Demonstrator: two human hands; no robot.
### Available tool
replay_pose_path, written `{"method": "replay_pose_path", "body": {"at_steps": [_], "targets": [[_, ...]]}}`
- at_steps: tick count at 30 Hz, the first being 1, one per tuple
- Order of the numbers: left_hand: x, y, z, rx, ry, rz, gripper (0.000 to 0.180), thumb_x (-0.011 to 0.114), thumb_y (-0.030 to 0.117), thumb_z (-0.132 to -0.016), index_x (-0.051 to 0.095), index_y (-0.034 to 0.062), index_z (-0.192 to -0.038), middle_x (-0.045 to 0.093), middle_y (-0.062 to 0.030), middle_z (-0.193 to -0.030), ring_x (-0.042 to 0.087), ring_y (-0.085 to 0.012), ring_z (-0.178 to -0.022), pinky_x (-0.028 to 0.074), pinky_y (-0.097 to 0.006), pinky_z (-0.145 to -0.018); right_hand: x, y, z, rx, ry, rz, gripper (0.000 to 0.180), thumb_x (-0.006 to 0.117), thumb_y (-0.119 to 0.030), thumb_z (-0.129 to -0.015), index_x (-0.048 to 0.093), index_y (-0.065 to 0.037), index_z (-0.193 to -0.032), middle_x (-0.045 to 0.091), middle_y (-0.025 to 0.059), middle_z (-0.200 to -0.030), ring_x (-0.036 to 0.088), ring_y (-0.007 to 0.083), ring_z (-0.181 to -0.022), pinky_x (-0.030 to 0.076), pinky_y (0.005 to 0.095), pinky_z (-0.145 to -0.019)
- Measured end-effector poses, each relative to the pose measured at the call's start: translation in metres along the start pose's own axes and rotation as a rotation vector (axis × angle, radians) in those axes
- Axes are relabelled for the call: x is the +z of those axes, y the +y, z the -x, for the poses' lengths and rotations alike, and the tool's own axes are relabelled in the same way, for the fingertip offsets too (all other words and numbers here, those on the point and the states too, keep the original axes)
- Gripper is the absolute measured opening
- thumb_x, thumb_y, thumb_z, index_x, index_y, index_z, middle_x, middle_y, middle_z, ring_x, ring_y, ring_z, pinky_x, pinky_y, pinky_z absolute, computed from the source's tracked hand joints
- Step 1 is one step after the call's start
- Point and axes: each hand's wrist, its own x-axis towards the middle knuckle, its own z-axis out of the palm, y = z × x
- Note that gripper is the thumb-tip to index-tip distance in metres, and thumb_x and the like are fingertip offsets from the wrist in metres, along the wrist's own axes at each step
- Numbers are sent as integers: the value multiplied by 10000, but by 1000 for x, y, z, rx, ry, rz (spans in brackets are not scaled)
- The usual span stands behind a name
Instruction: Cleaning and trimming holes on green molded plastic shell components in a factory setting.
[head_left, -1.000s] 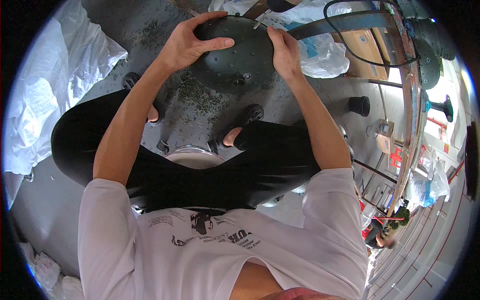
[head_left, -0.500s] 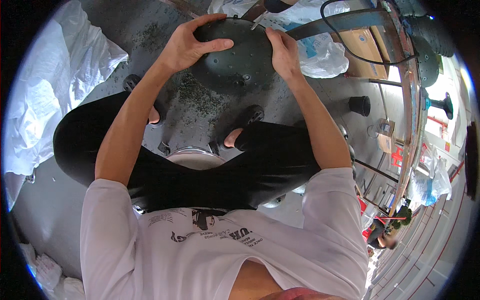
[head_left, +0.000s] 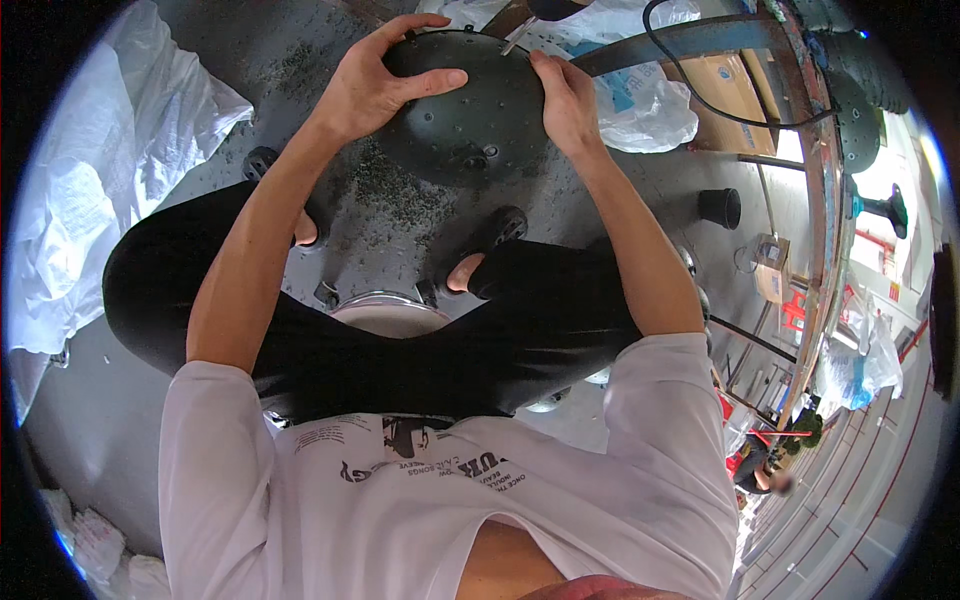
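Floor: grey [head_left: 110,420], strewn with dark green flecks [head_left: 395,195] beneath the work; I watch it from overhead.
Dark green dome: the dome [head_left: 465,115] is held out past the knees, rounded side facing me, dotted with small marks that I can't confirm as holes.
Left hand: the left hand [head_left: 368,85] spreads over the dome's left side, fingers clamped on it, thumb across the face and index finger along the far rim.
Right hand: the right hand [head_left: 570,105] grips the right edge; its fingers are clamped there too, though their tips are partly hidden.
Metal rod: a thin rod [head_left: 514,38] meets the view of the far rim between the hands; I can't tell whether it touches.
Handling: I'd balance pressure across both edges, brace the shell against tipping, and turn it in small, even increments. I'd want the right thumb clear of the rod and the rim visible.
Metal frame: beyond the right hand, a worn frame [head_left: 690,48] passes above a clear plastic bag [head_left: 655,120] and near a cardboard box [head_left: 725,100].
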Motion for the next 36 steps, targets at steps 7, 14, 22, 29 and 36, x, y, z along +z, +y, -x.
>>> {"method": "replay_pose_path", "body": {"at_steps": [7, 14, 22, 29, 36], "targets": [[-2, 0, 3, 4, 29, -29, 599, 824, 455, -829, 613, 147, -1298, 677, -98, -1084, 668, -232, -1003, 534, -370, -913, 3, -3, 0, -19, 17, -16, 513, 566, -465, -946, 702, 29, -922, 666, 161, -745, 631, 266, -744, 482, 400, -736], [0, 1, 0, -14, 7, -50, 611, 818, 458, -836, 599, 143, -1311, 668, -89, -1077, 660, -221, -993, 526, -354, -891, 0, -2, 1, -48, 50, -25, 491, 564, -432, -953, 695, 39, -907, 664, 153, -728, 615, 230, -730, 485, 392, -735], [0, 32, -16, -28, 11, 141, 780, 837, 446, -816, 511, 38, -1394, 635, -143, -1188, 609, -242, -1127, 474, -369, -983, -13, 3, -22, -223, 128, -3, 419, 488, -334, -984, 657, 49, -1017, 680, 220, -895, 642, 294, -864, 479, 388, -831], [8, -24, 10, -200, -134, 16, 856, 854, 415, -808, 452, 49, -1470, 613, -161, -1276, 586, -268, -1198, 460, -390, -1035, -8, 15, -10, -125, -73, 53, 401, 540, -366, -959, 658, 14, -1006, 655, 184, -820, 629, 300, -800, 481, 389, -781], [7, -10, 1, -334, -362, 137, 707, 737, 460, -910, 556, -23, -1393, 650, -145, -1271, 609, -241, -1158, 442, -363, -1044, -2, 2, -3, -242, -121, 115, 320, 523, -292, -958, 643, 5, -967, 611, 213, -776, 593, 331, -707, 480, 403, -716]]}}
